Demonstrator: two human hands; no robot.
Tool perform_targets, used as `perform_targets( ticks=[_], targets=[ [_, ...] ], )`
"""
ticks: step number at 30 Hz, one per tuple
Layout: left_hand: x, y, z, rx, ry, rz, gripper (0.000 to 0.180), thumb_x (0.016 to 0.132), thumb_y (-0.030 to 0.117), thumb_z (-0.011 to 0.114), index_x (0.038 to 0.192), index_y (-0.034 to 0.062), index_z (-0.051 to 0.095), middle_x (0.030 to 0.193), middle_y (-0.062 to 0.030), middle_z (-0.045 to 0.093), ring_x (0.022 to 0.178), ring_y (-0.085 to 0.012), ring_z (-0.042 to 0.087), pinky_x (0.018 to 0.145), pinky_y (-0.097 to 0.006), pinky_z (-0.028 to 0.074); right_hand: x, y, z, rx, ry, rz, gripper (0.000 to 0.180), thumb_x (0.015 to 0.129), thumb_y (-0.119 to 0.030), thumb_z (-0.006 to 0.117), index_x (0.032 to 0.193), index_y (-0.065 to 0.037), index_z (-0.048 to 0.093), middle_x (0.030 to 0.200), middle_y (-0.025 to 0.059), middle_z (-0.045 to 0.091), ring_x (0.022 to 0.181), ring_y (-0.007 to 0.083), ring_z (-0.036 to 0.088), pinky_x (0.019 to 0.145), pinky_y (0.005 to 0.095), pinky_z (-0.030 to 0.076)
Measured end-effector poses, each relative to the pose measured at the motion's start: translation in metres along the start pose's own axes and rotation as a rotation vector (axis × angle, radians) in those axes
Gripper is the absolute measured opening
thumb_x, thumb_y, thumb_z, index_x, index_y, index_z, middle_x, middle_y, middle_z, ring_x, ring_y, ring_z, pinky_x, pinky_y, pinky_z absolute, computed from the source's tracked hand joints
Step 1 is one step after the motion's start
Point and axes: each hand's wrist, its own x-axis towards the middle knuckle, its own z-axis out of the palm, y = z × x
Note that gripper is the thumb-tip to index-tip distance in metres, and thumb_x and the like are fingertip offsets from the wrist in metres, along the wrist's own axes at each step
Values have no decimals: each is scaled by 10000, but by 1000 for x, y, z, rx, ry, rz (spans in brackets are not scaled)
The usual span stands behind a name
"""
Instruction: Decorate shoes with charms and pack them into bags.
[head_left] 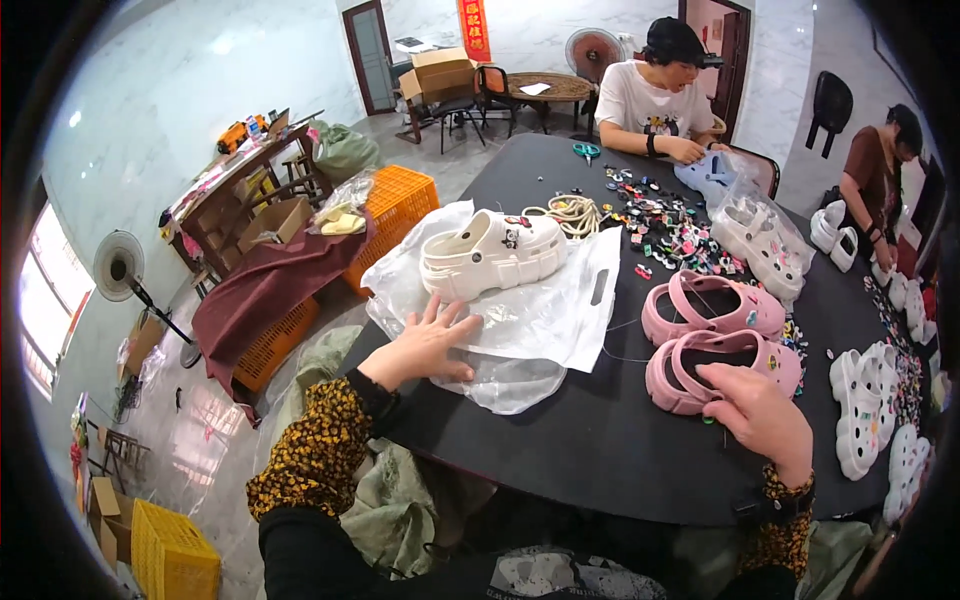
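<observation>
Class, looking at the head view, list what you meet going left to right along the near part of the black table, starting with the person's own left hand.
left hand → clear plastic bags with a white clog on them → pink clogs → right hand → white clogs

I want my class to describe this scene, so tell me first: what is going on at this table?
A person at a black table rests the left hand flat on clear plastic bags, which lie under a white clog. The right hand touches the nearer of two pink clogs. Small colourful charms lie scattered farther back, where another person sits handling a pale blue clog. More white clogs lie at the right.
</observation>
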Motion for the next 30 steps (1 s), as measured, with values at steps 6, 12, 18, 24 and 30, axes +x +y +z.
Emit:
perform_targets(
  ticks=[6,12,18,24,30],
  targets=[
    [35,-8,-8,20,-93,-20,894,704,480,775,1460,236,363,1554,-179,209,1435,-475,36,1112,-650,157,-23,32,-5,137,18,163,368,838,-92,645,1185,16,588,1079,187,655,975,316,639,851,370,488],
    [47,-7,-28,-17,-77,52,703,713,362,773,1310,91,520,1401,-203,436,1303,-423,378,1024,-499,375,-24,79,-17,222,389,212,253,871,-62,597,1107,15,648,919,149,702,800,197,675,725,303,511],
    [53,78,-78,-217,325,204,375,793,74,684,1140,-41,599,1172,-190,626,1093,-353,596,928,-364,455,-41,145,-13,534,794,383,216,936,-100,557,1062,28,677,931,69,714,809,92,642,678,234,513],
    [83,216,-87,-350,424,568,401,804,112,710,1155,-40,587,1216,-176,608,1128,-347,580,933,-378,454,-54,181,14,731,1019,527,209,941,-104,544,1079,-18,675,929,51,704,744,65,607,609,206,486],
    [146,271,-71,-94,450,667,490,778,270,744,1131,-36,596,1150,-223,608,1048,-377,585,883,-434,462,-57,197,26,872,1020,585,226,943,-111,543,1100,3,659,952,67,698,771,86,618,626,220,507]
  ],
)
